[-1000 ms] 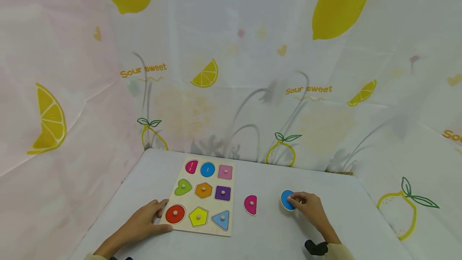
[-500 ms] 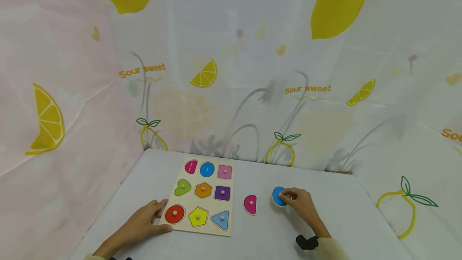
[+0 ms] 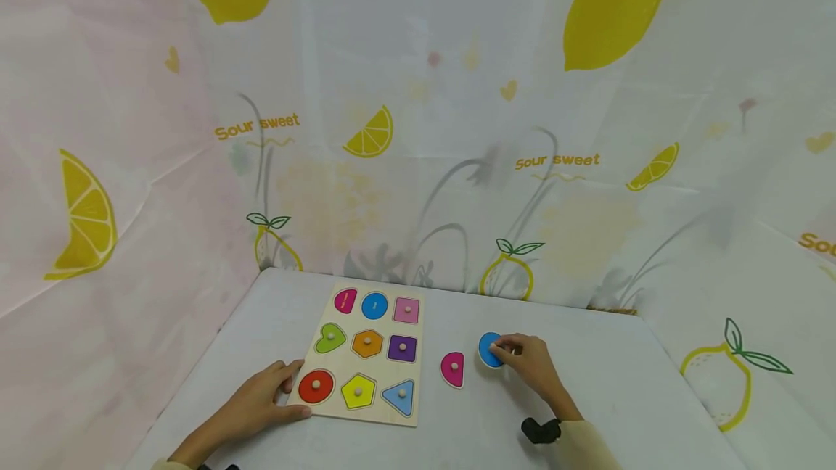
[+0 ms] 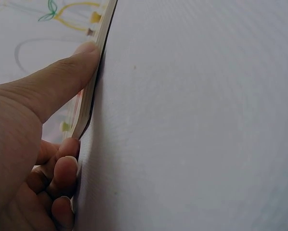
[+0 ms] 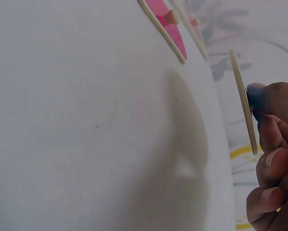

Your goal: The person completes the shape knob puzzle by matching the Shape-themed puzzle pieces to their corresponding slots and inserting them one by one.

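- Your right hand (image 3: 532, 363) pinches the blue round piece (image 3: 488, 349) by its knob, fingers (image 5: 274, 163) curled round it; the wrist view shows the piece lifted clear of the tabletop (image 3: 496, 419).
- The blue round piece hangs just beside the pink half-round piece (image 3: 453, 369), which lies flat.
- Your left hand (image 3: 257, 401) rests at the near left corner of the puzzle board (image 3: 369, 350), thumb pressing its edge, other fingers loosely curled alongside.
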Available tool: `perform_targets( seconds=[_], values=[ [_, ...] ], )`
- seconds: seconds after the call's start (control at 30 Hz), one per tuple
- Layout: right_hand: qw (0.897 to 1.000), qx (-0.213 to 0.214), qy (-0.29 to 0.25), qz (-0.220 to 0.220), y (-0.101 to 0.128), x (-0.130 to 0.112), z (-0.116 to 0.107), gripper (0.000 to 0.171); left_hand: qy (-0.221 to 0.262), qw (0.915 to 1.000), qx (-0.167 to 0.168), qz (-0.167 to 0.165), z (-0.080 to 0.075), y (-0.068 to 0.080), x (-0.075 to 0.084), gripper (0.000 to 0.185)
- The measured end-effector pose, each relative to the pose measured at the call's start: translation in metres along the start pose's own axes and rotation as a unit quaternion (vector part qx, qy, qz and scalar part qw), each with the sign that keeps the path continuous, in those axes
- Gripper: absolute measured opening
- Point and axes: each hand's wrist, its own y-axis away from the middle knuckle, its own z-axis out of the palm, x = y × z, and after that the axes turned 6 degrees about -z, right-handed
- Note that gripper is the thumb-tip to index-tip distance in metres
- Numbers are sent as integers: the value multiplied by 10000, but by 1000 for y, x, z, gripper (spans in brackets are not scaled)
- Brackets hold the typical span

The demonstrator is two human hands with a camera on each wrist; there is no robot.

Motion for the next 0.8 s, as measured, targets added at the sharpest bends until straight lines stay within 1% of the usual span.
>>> perform_targets(
  seconds=[0.27,0.6,0.7,0.8],
  values=[
    [9996,9,2,-274,-7,-9,9,11,33,10000,23,48,-1,0,0,93],
    [9985,-74,-26,-544,-18,-19,21,11,-9,10000,6,-10,-1,0,-1,93],
    [9980,-131,3,-613,-20,-22,26,12,-24,10000,-17,41,-1,0,-1,92],
    [9981,-248,-1,-564,-23,-25,30,12,21,10000,-47,81,-1,1,0,92]
  ],
)
